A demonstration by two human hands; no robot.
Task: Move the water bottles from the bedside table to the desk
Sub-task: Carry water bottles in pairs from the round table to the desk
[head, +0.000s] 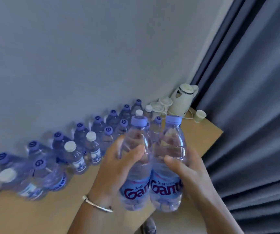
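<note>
Holding two clear plastic water bottles upright and side by side, a person stands over a light wooden desk [208,132]. The left bottle [136,164] and the right bottle [168,166] touch along their sides; each has a purple cap, and a blue label near the base with large dark red lettering. Both are raised in front of the desk's near edge, not resting on it.

The left hand [119,159] wraps the left bottle from the outside, thumb across its front and fingers curled behind it. A thin silver bangle [97,204] circles that wrist. The right hand [186,168] grips the right bottle the same way, thumb lying across the front, fingers behind.

Behind the hands, many more bottles [78,142] stand on the desk in rows along a pale wall [85,48]; most have purple caps, a few white. At the desk's far corner sit a cream electric kettle [182,100], white cups [161,105] and a paper cup [200,115]. A dark grey curtain [254,98] hangs to the right.
</note>
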